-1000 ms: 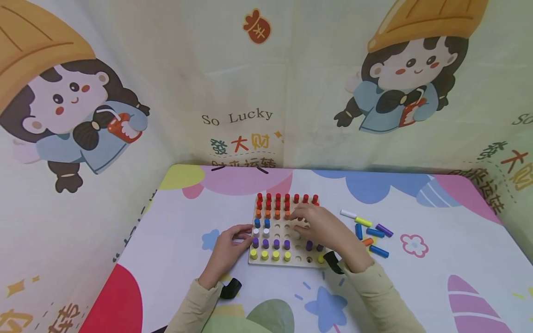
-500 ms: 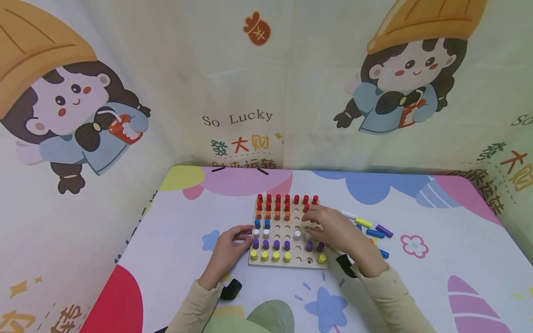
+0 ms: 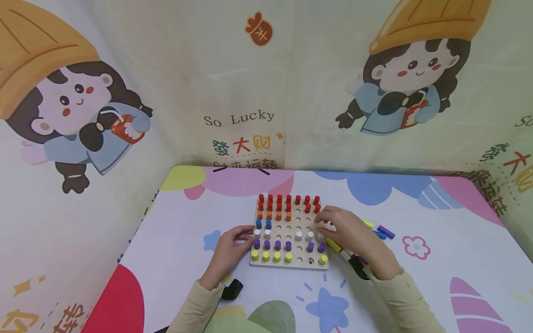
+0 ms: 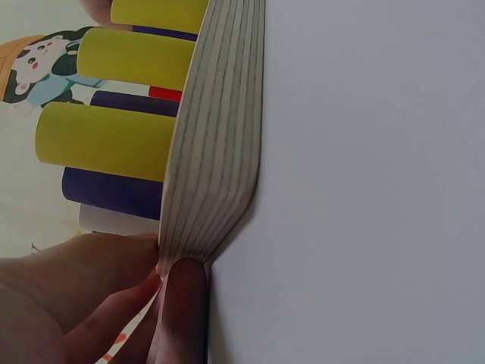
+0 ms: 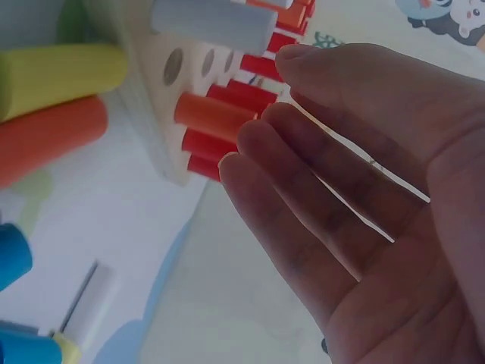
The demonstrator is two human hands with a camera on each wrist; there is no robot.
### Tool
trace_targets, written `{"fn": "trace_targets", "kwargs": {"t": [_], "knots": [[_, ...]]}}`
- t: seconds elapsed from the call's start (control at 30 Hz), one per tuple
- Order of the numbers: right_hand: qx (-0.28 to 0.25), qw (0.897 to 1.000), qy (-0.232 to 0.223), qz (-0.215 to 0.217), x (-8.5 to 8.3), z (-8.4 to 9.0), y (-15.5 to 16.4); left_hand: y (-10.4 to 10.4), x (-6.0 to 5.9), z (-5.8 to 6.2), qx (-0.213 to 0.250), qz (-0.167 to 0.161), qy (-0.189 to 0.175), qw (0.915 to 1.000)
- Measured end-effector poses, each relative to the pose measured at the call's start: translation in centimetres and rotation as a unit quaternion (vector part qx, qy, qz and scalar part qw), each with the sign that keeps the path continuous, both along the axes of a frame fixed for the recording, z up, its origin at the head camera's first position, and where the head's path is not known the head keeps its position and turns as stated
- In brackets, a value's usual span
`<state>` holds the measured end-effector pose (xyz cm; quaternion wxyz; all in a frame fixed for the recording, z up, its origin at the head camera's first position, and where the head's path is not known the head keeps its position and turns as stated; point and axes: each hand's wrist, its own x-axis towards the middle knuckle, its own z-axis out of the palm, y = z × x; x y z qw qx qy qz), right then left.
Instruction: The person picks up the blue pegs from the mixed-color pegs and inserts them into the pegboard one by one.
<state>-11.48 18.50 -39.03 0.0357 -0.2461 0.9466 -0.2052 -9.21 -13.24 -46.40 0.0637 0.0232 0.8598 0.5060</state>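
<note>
A pale cloth printed with cartoon figures (image 3: 166, 69) hangs behind a square, light-wood pegboard (image 3: 283, 232), and a white tabletop with bright painted shapes (image 3: 175, 249) spreads beneath the board. At the board's left edge, the left hand (image 3: 226, 247) reaches in with its fingers extended, fingertips touching that edge. At the board's right edge, the right hand (image 3: 349, 231) comes in low, back of the hand upward, thumb on the near side, fingers on the far side; the fingers are apart and gently bent, and no peg is seen gripped. The relation that matters is here: a smooth orange cylindrical peg (image 5: 212, 112), standing in the board's right-hand column, lies just left of these fingertips, its long axis upright from the wood. The right hand is by far the nearer; whether a fingertip touches the peg, I cannot tell. On the board's back row stand 7 pegs, all red cylinders (image 3: 288, 199). Just off the board's right edge lies a loose yellow cylindrical peg (image 3: 333, 245), and farther right a purple one (image 3: 386, 231). Smallest, in the board's right column, 1 round empty hole (image 5: 173, 67) separates the orange peg from a white cylindrical peg (image 5: 216, 23).
</note>
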Motion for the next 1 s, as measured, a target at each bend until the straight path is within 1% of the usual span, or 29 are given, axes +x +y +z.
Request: {"fn": "trace_targets", "kwargs": {"t": [0.23, 0.4, 0.47, 0.67, 0.9, 1.0], "knots": [[0.003, 1.000, -0.001, -0.016, 0.2, -0.6, 1.0, 0.0, 0.1, -0.1, 0.002, -0.007, 0.016, 0.9998], [0.004, 1.000, -0.007, -0.028, 0.1, -0.8, 1.7, 0.0, 0.0, 0.0, -0.002, -0.004, 0.009, 1.0000], [0.003, 1.000, -0.006, -0.028, 0.1, -0.9, 1.9, 0.1, 0.0, 0.1, -0.001, 0.002, 0.001, 1.0000], [0.009, 0.999, -0.021, -0.036, 0.2, -1.0, 2.6, 0.1, 0.0, 0.2, 0.000, 0.003, -0.001, 1.0000], [0.018, 1.000, -0.003, -0.022, 0.6, -1.3, 3.6, 0.1, 0.1, 0.2, -0.005, 0.004, -0.003, 1.0000], [0.022, 1.000, -0.002, -0.019, 0.6, -1.4, 3.9, 0.1, 0.1, 0.2, -0.005, 0.003, -0.003, 1.0000]]}}
